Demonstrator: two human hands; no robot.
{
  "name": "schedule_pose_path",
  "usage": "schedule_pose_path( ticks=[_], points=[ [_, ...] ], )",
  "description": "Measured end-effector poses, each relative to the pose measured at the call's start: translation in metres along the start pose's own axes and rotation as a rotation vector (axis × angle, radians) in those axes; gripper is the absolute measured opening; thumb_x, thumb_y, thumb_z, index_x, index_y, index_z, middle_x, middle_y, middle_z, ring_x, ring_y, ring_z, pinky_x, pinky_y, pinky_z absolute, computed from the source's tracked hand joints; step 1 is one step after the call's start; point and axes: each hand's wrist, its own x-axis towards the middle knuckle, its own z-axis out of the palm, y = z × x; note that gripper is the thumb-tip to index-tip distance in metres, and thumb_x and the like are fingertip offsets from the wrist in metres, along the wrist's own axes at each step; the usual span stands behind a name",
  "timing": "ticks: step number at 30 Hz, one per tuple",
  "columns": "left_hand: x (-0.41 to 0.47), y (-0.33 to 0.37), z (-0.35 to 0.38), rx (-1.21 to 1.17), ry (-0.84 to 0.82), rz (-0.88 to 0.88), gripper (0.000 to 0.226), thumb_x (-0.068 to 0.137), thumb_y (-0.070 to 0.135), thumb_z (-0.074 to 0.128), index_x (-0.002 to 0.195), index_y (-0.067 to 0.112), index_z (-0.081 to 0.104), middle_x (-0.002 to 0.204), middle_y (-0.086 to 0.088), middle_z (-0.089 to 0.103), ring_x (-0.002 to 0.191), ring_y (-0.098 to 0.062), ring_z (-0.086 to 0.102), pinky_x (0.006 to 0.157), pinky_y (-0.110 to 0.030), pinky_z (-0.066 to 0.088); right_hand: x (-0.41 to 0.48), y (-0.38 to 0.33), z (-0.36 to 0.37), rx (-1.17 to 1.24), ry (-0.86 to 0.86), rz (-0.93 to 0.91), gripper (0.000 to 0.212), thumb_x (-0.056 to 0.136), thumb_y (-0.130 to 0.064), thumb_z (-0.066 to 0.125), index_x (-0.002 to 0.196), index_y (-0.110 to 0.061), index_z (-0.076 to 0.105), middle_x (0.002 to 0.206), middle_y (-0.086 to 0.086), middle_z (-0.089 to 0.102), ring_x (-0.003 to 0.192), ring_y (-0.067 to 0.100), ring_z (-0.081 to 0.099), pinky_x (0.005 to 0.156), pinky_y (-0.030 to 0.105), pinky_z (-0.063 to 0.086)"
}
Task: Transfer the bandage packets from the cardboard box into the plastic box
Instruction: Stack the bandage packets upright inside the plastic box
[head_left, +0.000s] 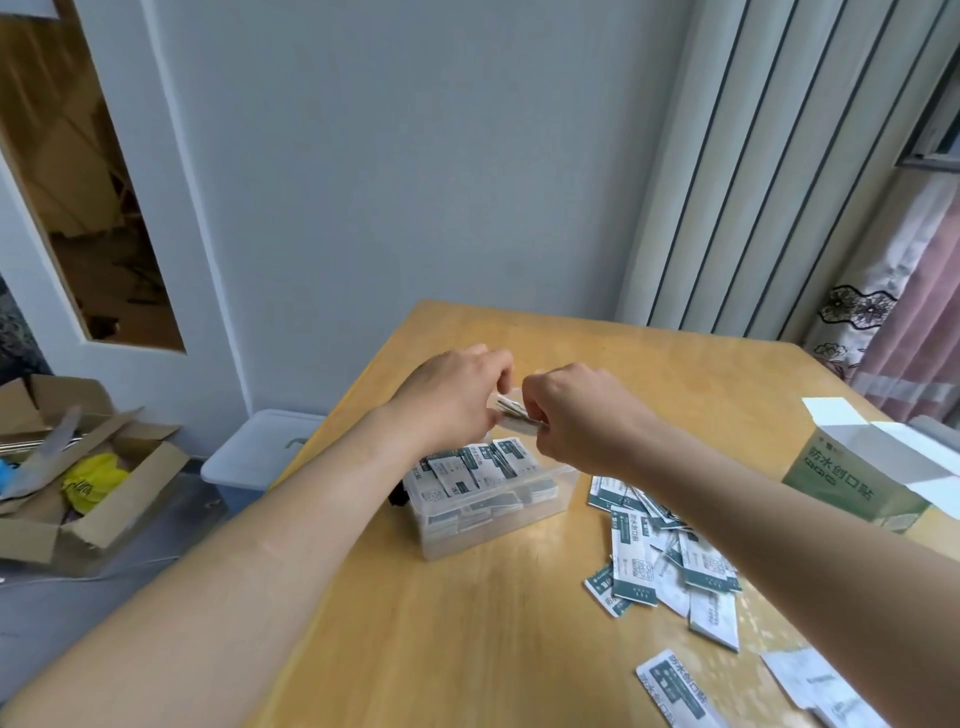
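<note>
A clear plastic box (519, 525) stands on the wooden table (467, 649), filled with several white-and-green bandage packets (483, 467). Just above its far side, my left hand (452, 400) and my right hand (582, 415) both pinch a small stack of packets (514, 418) between them. A loose pile of packets (670, 556) lies on the table to the right of the box, partly hidden by my right forearm. The green-and-white cardboard box (862, 483) sits at the right edge with its flaps open.
More packets (680, 691) lie near the front right of the table. On the floor to the left are a brown carton of clutter (88, 478) and a white lidded bin (260, 452). A wall, a radiator (753, 182) and curtains stand behind the table.
</note>
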Motion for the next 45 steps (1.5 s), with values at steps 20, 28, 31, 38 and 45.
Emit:
schedule_pose_path(
  ticks=[20,28,31,38,45],
  points=[
    [-0.008,-0.009,0.023,0.150,-0.463,0.076,0.062,0.076,0.004,0.045,0.115,0.050,0.062,0.100,0.020,0.052,0.101,-0.010,0.050,0.074,-0.031,0.053,0.039,-0.019,0.008,-0.291,-0.518,-0.222,0.020,0.092,-0.028,0.052,0.078,-0.014,0.050,0.069,-0.003,0.040,0.071,0.023,0.047,0.065,0.030,0.037],
    [-0.008,-0.011,0.022,0.096,-0.456,0.049,0.070,0.074,-0.001,0.040,0.125,0.044,0.059,0.125,0.013,0.045,0.122,-0.009,0.040,0.074,-0.020,0.043,0.042,-0.020,0.019,-0.273,-0.376,-0.200,0.027,0.090,-0.035,0.054,0.113,-0.020,0.057,0.076,-0.003,0.044,0.073,0.024,0.048,0.062,0.031,0.039],
    [-0.007,-0.012,0.020,0.067,-0.451,0.055,0.071,0.075,-0.004,0.037,0.126,0.041,0.059,0.127,0.019,0.044,0.127,-0.006,0.035,0.089,-0.029,0.049,0.041,-0.019,0.019,-0.237,-0.375,-0.177,0.013,0.089,-0.036,0.056,0.090,-0.024,0.052,0.068,-0.006,0.040,0.073,0.023,0.050,0.061,0.031,0.039],
    [-0.005,-0.008,0.011,0.021,-0.462,0.006,0.065,0.079,-0.002,0.037,0.112,0.045,0.067,0.107,0.008,0.049,0.087,-0.013,0.058,0.066,-0.032,0.052,0.032,-0.002,0.001,0.037,-0.292,-0.096,0.019,0.084,-0.038,0.068,0.083,-0.020,0.064,0.077,-0.004,0.063,0.064,0.014,0.055,0.053,0.023,0.043],
    [0.007,0.013,0.021,-0.046,-0.376,0.036,0.004,0.079,0.027,0.065,0.080,0.027,0.061,0.082,0.012,0.058,0.071,-0.006,0.053,0.058,-0.022,0.041,-0.006,0.035,-0.013,0.327,-0.064,0.058,0.012,0.089,-0.026,0.064,0.078,-0.024,0.059,0.069,-0.013,0.052,0.072,0.016,0.050,0.056,0.023,0.036]
  ],
)
